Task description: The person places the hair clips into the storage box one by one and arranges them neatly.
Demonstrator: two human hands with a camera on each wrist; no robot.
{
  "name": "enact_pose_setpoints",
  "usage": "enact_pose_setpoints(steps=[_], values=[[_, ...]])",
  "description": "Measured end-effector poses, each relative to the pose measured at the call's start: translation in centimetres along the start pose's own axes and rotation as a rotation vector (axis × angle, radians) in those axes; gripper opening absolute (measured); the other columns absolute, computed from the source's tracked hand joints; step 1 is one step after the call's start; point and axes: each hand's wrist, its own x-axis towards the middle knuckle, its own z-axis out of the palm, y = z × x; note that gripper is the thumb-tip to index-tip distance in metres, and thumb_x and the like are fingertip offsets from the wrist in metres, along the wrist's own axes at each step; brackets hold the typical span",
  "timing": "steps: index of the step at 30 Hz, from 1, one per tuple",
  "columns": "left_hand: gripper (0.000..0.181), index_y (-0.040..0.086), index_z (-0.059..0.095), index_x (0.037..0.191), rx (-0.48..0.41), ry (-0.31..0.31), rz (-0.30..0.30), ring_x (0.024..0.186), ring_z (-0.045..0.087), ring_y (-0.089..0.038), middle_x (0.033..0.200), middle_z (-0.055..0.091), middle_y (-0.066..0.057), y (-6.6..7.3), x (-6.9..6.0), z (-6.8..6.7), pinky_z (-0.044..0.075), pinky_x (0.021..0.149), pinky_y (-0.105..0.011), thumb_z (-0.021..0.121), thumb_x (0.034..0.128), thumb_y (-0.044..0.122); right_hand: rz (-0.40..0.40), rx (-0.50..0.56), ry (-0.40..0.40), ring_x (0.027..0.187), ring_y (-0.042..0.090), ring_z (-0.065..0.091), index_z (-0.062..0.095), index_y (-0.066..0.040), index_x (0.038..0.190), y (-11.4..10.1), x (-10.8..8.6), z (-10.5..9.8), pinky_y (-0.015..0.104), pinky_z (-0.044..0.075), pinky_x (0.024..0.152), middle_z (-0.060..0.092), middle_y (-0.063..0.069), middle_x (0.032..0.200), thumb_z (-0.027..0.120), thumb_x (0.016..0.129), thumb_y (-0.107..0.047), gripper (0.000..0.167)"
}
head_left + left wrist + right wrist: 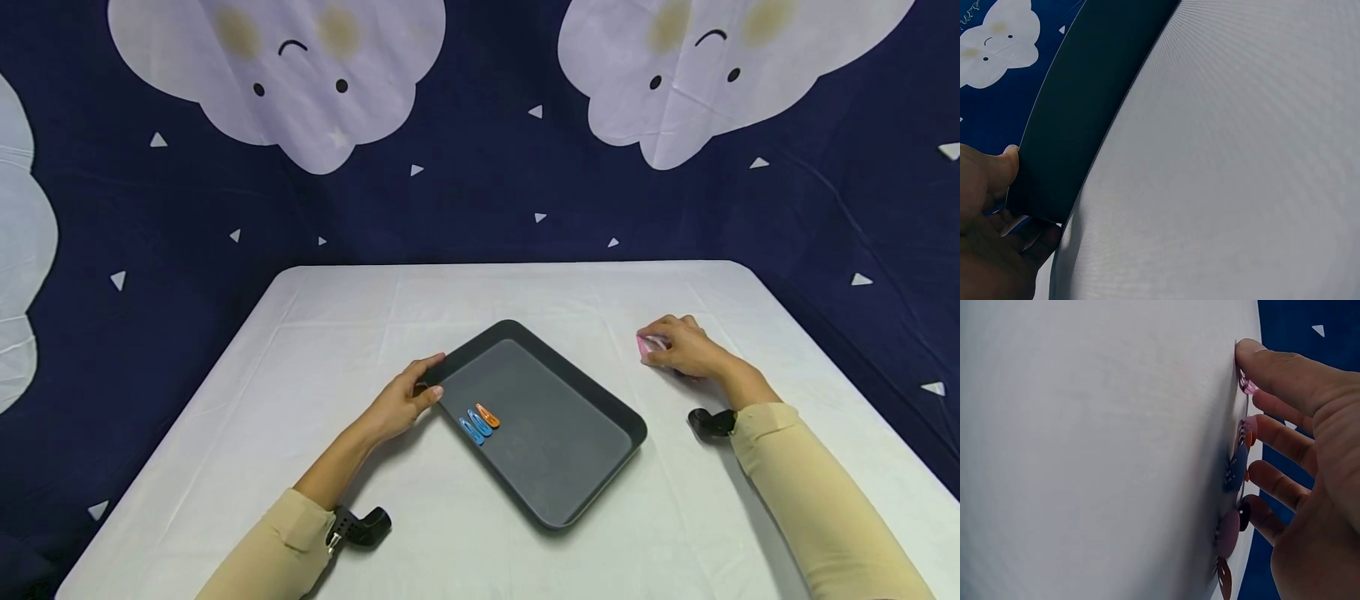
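Observation:
My left hand (401, 404) grips the left corner of a dark grey baking tray (555, 417), thumb over the rim. Inside that corner lie two blue snap hair clips (472, 431) and an orange snap hair clip (488, 416), side by side. Right of the tray, my right hand (686, 348) is low over the table, a pink hair clip (642, 346) pinched at its fingertips. In the right wrist view, several more clips show edge-on beneath the curled fingers, among them a blue clip (1239, 467) and a mauve clip (1229, 533). The head view mostly hides these under the hand.
A white cloth covers the table (337, 317). Behind it hangs a dark blue curtain (480, 192) with white clouds and triangles. Black camera mounts stick out from both wrists, the left mount (363, 527) and the right mount (708, 423).

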Motion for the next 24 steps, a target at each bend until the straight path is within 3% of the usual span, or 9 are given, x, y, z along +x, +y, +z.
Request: enact_pose_setpoints(steps=[14,24], values=[[0.054,0.007,0.031,0.147,-0.002,0.007,-0.007,0.106,0.052,-0.027,0.139,0.041,-0.022,0.0,-0.06,-0.04,0.046,0.08,-0.021,0.051,0.0966,0.011,0.029,0.006,-0.025,0.111,0.035,0.036,0.059,-0.005,0.125,0.07,0.39,0.04,0.054,0.031,0.093,0.051,0.018,0.125,0.072,0.082,-0.033,0.053],[0.054,0.009,0.031,0.147,0.001,0.003,-0.012,0.104,0.052,-0.027,0.138,0.042,-0.021,0.08,-0.08,0.01,0.046,0.078,-0.023,0.051,0.0969,0.012,0.033,0.026,-0.057,0.111,0.031,0.036,0.054,-0.009,0.132,0.44,0.27,-0.21,0.043,0.033,0.087,0.05,0.015,0.128,0.071,0.083,-0.029,0.055]])
